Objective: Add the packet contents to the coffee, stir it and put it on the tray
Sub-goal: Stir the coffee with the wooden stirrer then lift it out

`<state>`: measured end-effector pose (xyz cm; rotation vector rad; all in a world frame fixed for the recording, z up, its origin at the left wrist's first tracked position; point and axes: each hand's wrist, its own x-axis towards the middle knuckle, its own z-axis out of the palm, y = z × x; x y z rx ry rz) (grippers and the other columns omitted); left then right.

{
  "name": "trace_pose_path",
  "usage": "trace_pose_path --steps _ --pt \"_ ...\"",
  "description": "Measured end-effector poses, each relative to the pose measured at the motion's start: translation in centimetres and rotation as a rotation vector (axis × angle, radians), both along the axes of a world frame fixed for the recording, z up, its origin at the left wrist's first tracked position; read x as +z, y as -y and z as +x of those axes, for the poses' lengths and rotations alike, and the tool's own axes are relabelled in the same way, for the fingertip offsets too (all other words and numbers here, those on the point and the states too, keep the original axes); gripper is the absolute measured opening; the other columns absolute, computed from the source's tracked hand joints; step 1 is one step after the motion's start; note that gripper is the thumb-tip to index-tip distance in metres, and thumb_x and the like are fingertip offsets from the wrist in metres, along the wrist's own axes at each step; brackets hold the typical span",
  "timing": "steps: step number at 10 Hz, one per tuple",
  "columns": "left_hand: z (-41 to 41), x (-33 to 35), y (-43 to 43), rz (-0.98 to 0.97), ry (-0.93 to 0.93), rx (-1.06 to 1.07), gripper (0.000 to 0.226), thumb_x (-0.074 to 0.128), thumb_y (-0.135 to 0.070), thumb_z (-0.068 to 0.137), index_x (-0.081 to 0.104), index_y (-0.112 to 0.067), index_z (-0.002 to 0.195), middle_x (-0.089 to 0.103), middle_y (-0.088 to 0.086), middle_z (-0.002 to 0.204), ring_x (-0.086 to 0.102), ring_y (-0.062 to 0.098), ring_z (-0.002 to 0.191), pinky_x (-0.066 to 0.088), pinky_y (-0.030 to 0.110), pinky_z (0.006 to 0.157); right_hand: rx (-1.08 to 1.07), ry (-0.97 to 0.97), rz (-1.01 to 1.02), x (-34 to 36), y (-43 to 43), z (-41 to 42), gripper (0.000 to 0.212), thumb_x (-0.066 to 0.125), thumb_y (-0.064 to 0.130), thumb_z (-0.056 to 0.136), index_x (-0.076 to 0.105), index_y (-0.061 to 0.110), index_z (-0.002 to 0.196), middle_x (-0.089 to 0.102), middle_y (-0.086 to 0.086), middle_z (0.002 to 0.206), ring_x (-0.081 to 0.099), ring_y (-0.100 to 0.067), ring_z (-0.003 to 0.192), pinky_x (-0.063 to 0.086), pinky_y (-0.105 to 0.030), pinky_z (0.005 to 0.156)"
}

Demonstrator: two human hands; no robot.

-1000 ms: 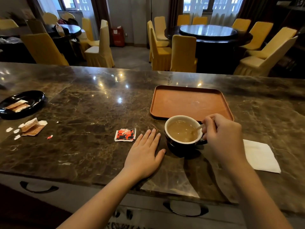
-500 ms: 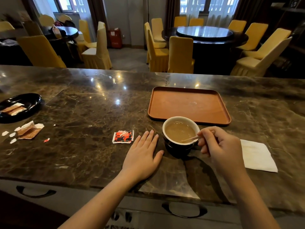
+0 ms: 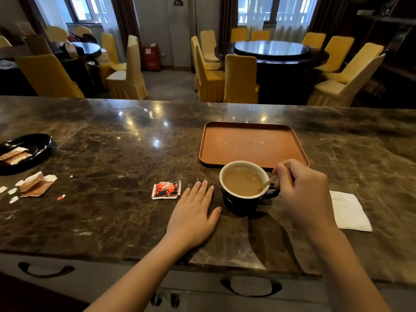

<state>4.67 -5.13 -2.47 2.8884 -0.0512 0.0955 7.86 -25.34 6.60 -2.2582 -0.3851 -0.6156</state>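
Observation:
A black cup with a white inside holds milky light-brown coffee and stands on the marble counter, just in front of the brown tray. My right hand pinches a thin wooden stirrer whose lower end dips into the coffee at the cup's right side. My left hand lies flat on the counter, fingers apart, just left of the cup and apart from it. A torn red and white packet lies left of my left hand. Nothing stands on the tray.
A white napkin lies to the right of the cup. At the far left sit a black dish with packets and torn brown packets with paper scraps. Drawer handles run below the counter edge; yellow chairs stand beyond.
My right hand has swung the stirrer round inside the cup, from the right rim toward the near side and back. The left hand and cup have stayed put.

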Motion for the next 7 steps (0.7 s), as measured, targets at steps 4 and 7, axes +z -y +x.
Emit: trace_pose_path --steps 4,7 --pt "0.1 -0.1 0.0 0.001 0.004 -0.004 0.062 0.020 -0.052 0.092 0.005 -0.024 0.145 0.002 -0.003 0.158 -0.006 0.009 0.143 -0.008 0.030 0.114 0.056 0.112 -0.012 0.4 1.1 -1.1 0.017 0.048 0.013 0.091 0.064 0.007 0.089 0.062 -0.001 0.071 0.059 -0.015 0.062 0.053 -0.034 0.055" --pt "0.1 0.1 0.0 0.008 0.002 -0.007 0.061 0.021 -0.051 0.093 0.006 -0.024 0.145 0.002 -0.002 0.158 -0.005 0.010 0.144 -0.008 0.029 0.112 0.087 0.127 0.070 0.3 1.9 -2.3 0.019 0.047 0.017 0.091 0.064 0.010 0.093 0.064 -0.002 0.072 0.060 -0.011 0.063 0.048 -0.020 0.056"
